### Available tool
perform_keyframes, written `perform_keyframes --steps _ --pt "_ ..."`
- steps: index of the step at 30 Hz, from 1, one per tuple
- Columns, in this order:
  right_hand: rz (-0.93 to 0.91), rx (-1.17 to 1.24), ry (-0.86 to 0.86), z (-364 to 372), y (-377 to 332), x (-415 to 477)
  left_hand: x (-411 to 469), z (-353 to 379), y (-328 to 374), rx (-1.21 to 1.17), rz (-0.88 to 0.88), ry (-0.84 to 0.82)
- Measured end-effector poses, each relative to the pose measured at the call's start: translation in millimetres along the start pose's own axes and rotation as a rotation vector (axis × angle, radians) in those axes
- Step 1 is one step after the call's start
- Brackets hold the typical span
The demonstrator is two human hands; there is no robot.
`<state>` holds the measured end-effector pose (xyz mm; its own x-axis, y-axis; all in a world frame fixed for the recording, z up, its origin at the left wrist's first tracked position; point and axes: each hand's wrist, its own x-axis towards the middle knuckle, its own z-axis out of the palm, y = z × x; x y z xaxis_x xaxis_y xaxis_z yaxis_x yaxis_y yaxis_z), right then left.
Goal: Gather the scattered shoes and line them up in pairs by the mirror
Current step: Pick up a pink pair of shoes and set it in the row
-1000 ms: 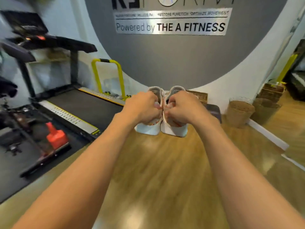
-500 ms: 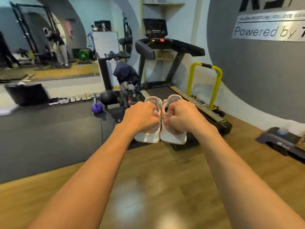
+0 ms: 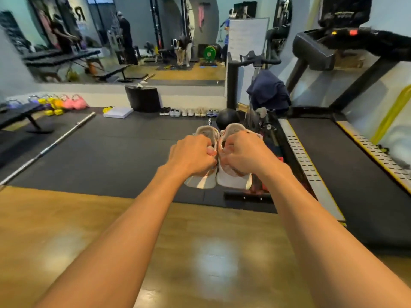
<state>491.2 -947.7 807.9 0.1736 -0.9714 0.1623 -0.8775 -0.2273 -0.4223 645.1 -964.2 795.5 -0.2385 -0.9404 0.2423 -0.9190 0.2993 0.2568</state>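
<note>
I carry a pair of white sneakers side by side at arm's length, heels toward me. My left hand (image 3: pixel 191 154) grips the left white sneaker (image 3: pixel 205 181) and my right hand (image 3: pixel 244 153) grips the right white sneaker (image 3: pixel 233 181). Far ahead, a row of shoes (image 3: pixel 189 112) stands in pairs on the black mat below the wall mirror (image 3: pixel 138 38).
A treadmill (image 3: pixel 347 165) fills the right side. An exercise bike (image 3: pixel 255 90) with a dark cloth and a black ball (image 3: pixel 225 120) stand ahead right. A barbell (image 3: pixel 51 147), a bench (image 3: pixel 22 114), kettlebells (image 3: pixel 64 103), a black box (image 3: pixel 143 97) and a white pad (image 3: pixel 117 112) lie left.
My view has swung left from the grey logo wall past the treadmill to the mirror wall. Both hands keep the same hold on the sneakers.
</note>
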Motion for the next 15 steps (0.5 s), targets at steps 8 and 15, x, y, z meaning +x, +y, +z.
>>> perform_keyframes --steps 8,15 --pt "-0.109 -0.048 -0.093 70 -23 206 144 20 -140 -0.005 -0.118 0.008" --pt "-0.116 -0.076 -0.100 100 -31 383 290 28 -237 -0.053 -0.142 0.001"
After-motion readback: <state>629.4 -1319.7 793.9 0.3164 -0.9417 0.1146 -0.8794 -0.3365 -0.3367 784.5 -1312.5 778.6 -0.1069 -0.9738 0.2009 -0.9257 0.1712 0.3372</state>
